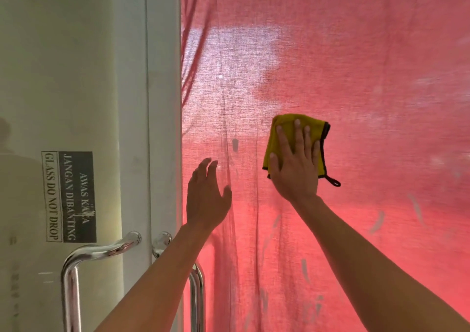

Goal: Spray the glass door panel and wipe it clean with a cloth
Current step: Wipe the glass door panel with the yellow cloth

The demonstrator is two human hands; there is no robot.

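Wiping stage, by the look of it: the yellow microfibre cloth [273, 138] is flat against the glass door panel [396, 97], just right of the middle of the view, with a red curtain [356, 26] glowing through from behind. No spray bottle shows anywhere, so I judge the spraying of this patch done. The wet evidence is there: a drip [235, 144] at nine o'clock from the cloth, and pale streaks [377, 221] scattered from four to six o'clock below it. That lower stretch looks unwiped, and a hazy patch sits at eleven o'clock above the cloth, so I'd say plenty of glass is left to cover.

Now the hands. The right hand [295, 163] lies palm-down on the cloth, fingers straight and fanned, pressing it to the glass rather than gripping it; the cloth's dark trim and hanging loop poke out at three to five o'clock of the palm. The left hand [206, 196] is at eight o'clock from the cloth, holding nothing, fingers loosely spread and a little bent, close to the pane by the white door frame [162, 102]; whether its fingertips actually touch the glass I cannot tell.

Down at seven o'clock, a chrome pull handle [197, 293] passes behind the left forearm, and a glass warning sticker [68, 196] sits on the neighbouring panel at nine o'clock
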